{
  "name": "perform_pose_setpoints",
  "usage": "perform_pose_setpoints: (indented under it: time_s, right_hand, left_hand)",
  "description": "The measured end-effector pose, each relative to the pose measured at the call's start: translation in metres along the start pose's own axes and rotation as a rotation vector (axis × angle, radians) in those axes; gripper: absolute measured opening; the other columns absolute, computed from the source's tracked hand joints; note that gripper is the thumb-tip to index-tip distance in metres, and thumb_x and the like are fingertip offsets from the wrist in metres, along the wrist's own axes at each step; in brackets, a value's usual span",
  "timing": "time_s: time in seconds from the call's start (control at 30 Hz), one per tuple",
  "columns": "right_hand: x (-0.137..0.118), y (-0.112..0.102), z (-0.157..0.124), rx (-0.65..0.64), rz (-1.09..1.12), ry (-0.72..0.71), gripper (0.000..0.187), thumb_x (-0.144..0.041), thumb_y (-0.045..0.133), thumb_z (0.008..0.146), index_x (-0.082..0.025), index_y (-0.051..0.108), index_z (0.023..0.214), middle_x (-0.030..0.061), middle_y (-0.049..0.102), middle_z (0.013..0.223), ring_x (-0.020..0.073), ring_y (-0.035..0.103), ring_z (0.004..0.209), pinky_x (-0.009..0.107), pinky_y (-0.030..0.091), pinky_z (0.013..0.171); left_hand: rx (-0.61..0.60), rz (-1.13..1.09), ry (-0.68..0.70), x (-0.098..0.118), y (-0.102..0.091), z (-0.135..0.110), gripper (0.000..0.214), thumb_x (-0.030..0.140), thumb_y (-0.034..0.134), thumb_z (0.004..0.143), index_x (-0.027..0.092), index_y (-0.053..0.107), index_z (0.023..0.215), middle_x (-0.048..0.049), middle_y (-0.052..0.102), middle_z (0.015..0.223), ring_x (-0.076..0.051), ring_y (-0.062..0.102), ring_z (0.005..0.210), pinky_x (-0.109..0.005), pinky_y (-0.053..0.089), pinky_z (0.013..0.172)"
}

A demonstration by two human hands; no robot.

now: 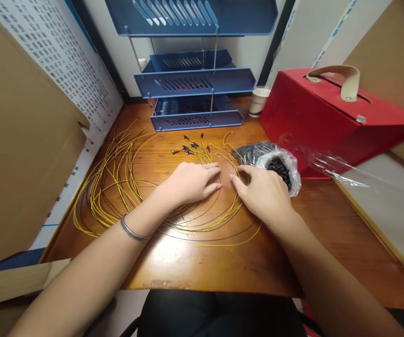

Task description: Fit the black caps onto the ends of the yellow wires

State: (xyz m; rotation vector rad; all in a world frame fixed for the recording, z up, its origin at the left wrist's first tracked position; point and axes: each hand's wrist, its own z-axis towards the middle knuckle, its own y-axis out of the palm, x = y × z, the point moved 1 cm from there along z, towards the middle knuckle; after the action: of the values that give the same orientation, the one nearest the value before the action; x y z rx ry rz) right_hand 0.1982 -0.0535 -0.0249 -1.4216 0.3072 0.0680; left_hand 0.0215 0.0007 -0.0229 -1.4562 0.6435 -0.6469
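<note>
My left hand [195, 181] rests over a bundle of thin yellow and dark wires [128, 175] on the wooden table [202, 269]. Its fingers point right, with the thumb apart from them. Small black end pieces [190, 149] on some wires lie just beyond its fingertips. Opposite, my right hand [267, 192] lies at the right side of the loops. Its thumb and forefinger are slightly apart, with yellow wires [236, 199] passing close by or under them. The right hand's other fingers are partly hidden. A gap separates the two hands.
A clear plastic bag [295, 173] of small black pieces sits beyond my right hand. Behind it stand a red box [303, 110] with a beige handle and a paper cup [258, 100]. Blue tiered trays [197, 84] stand at the back, and cardboard [23, 131] at the left.
</note>
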Motion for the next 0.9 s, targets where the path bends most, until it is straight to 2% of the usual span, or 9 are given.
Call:
perform_pose_setpoints:
  time_s: [0.17, 0.27, 0.33, 0.47, 0.63, 0.8, 0.9]
  right_hand:
    - [0.000, 0.000, 0.000, -0.023, 0.050, -0.025, 0.035, -0.046, 0.056, 0.094, -0.025, 0.078, 0.110, 0.0114, 0.079, 0.100, 0.0354, 0.073, 0.092, 0.043, 0.052, 0.077]
    - [-0.001, -0.001, 0.000, 0.060, 0.089, -0.024, 0.038, -0.045, 0.056, 0.094, -0.025, 0.073, 0.121, 0.0113, 0.078, 0.106, 0.0356, 0.073, 0.095, 0.044, 0.053, 0.079]
    - [-0.001, -0.001, 0.000, 0.083, 0.085, -0.010, 0.041, -0.045, 0.056, 0.094, -0.023, 0.070, 0.127, 0.0123, 0.077, 0.110, 0.0368, 0.073, 0.096, 0.046, 0.053, 0.080]
    - [-0.002, 0.002, 0.000, 0.029, 0.046, -0.033, 0.045, -0.045, 0.055, 0.095, -0.020, 0.067, 0.130, 0.0147, 0.076, 0.112, 0.0381, 0.073, 0.098, 0.048, 0.054, 0.082]
    - [-0.005, 0.006, -0.001, -0.046, 0.061, -0.061, 0.046, -0.047, 0.056, 0.094, -0.019, 0.068, 0.128, 0.0155, 0.077, 0.111, 0.0384, 0.073, 0.099, 0.049, 0.056, 0.082]
    - [-0.001, 0.001, 0.001, 0.076, 0.107, -0.028, 0.050, -0.045, 0.055, 0.095, -0.018, 0.063, 0.136, 0.0153, 0.071, 0.128, 0.0378, 0.069, 0.112, 0.050, 0.054, 0.092]
    - [0.002, -0.001, 0.002, 0.086, 0.100, -0.010, 0.052, -0.044, 0.054, 0.096, -0.015, 0.061, 0.138, 0.0169, 0.068, 0.133, 0.0382, 0.067, 0.117, 0.050, 0.053, 0.095]
  left_hand:
    - [-0.001, 0.048, -0.053, 0.002, -0.004, 0.001, 0.042, 0.051, 0.042, 0.102, 0.022, 0.070, 0.111, -0.0062, 0.073, 0.123, -0.028, 0.074, 0.096, -0.035, 0.050, 0.068]
    - [0.010, 0.052, -0.077, 0.002, -0.007, 0.001, 0.041, 0.051, 0.041, 0.102, 0.022, 0.070, 0.106, -0.0050, 0.077, 0.108, -0.028, 0.074, 0.089, -0.035, 0.048, 0.065]
    - [0.022, 0.044, -0.091, 0.000, -0.006, 0.001, 0.041, 0.051, 0.042, 0.102, 0.022, 0.069, 0.105, -0.0046, 0.077, 0.106, -0.027, 0.073, 0.088, -0.034, 0.048, 0.065]
    - [0.042, 0.018, -0.092, -0.004, -0.002, 0.002, 0.044, 0.054, 0.039, 0.102, 0.022, 0.068, 0.109, -0.0048, 0.074, 0.116, -0.026, 0.073, 0.093, -0.035, 0.049, 0.066]
    - [0.037, -0.002, -0.049, -0.005, 0.003, 0.003, 0.052, 0.058, 0.033, 0.103, 0.023, 0.063, 0.127, -0.0064, 0.063, 0.138, -0.027, 0.071, 0.103, -0.037, 0.053, 0.073]
    - [0.028, -0.007, -0.023, -0.005, 0.007, 0.005, 0.048, 0.053, 0.031, 0.105, 0.023, 0.059, 0.130, -0.0050, 0.056, 0.148, -0.026, 0.071, 0.106, -0.036, 0.053, 0.078]
    - [0.039, -0.004, -0.026, -0.005, 0.008, 0.010, 0.047, 0.051, 0.028, 0.106, 0.022, 0.059, 0.127, -0.0055, 0.058, 0.144, -0.025, 0.071, 0.103, -0.035, 0.052, 0.075]
